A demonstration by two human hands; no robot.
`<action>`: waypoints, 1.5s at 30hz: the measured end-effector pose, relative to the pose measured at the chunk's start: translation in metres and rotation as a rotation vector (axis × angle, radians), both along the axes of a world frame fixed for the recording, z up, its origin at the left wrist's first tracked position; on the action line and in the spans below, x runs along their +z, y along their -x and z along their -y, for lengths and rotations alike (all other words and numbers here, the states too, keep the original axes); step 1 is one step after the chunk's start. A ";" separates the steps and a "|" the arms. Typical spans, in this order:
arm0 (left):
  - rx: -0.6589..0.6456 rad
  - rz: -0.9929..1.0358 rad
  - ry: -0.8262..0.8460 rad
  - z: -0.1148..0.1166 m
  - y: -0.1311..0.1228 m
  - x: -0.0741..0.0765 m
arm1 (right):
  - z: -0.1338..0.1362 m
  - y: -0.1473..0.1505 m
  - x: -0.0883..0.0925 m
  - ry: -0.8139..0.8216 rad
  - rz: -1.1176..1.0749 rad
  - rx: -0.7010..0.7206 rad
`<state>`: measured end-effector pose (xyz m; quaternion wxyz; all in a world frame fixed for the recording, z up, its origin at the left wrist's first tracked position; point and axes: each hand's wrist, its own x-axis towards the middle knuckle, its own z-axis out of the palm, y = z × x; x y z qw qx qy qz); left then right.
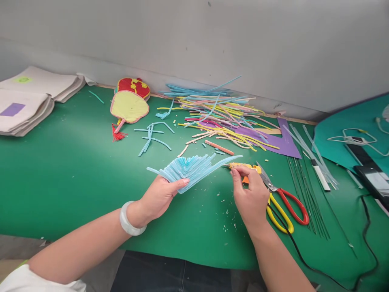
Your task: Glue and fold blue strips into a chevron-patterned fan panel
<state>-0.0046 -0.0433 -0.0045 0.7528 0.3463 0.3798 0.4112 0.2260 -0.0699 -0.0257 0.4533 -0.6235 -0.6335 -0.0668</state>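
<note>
My left hand [159,196] is closed on a fan-shaped piece made of light blue strips [193,169], held just above the green table [69,170]. My right hand [249,194] pinches a small yellow and orange tool [243,166] whose tip meets the long blue strip at the fan's right edge. Scissors with one red and one yellow handle [284,202] lie right beside my right hand. A white bangle [129,221] sits on my left wrist.
A heap of coloured strips [219,117] lies at the back, with a purple sheet [281,142] beside it. Two finished fans [130,101] rest at the back left, near stacked booklets [27,101]. Thin dark rods [306,194], clear sticks, a phone [372,174] and cables fill the right.
</note>
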 end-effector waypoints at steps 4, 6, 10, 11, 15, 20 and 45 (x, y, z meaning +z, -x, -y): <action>-0.062 0.033 -0.063 0.002 -0.004 -0.002 | 0.003 0.015 0.004 -0.140 0.143 0.142; -0.086 0.032 -0.099 0.004 -0.007 -0.003 | 0.006 0.024 0.006 -0.153 0.177 0.215; -0.142 0.030 -0.137 0.008 -0.011 -0.001 | 0.010 0.040 0.004 -0.112 0.171 0.263; -0.159 0.027 -0.144 0.009 -0.011 0.000 | 0.010 0.042 0.003 -0.094 0.159 0.267; -0.205 0.005 -0.184 0.012 -0.011 -0.003 | 0.011 0.047 0.000 -0.042 0.103 0.267; -0.223 -0.026 -0.191 0.013 -0.011 -0.008 | 0.013 0.049 0.002 -0.039 0.082 0.265; 0.015 0.094 -0.001 -0.002 0.000 0.003 | -0.001 -0.033 0.015 -0.256 -0.081 -0.388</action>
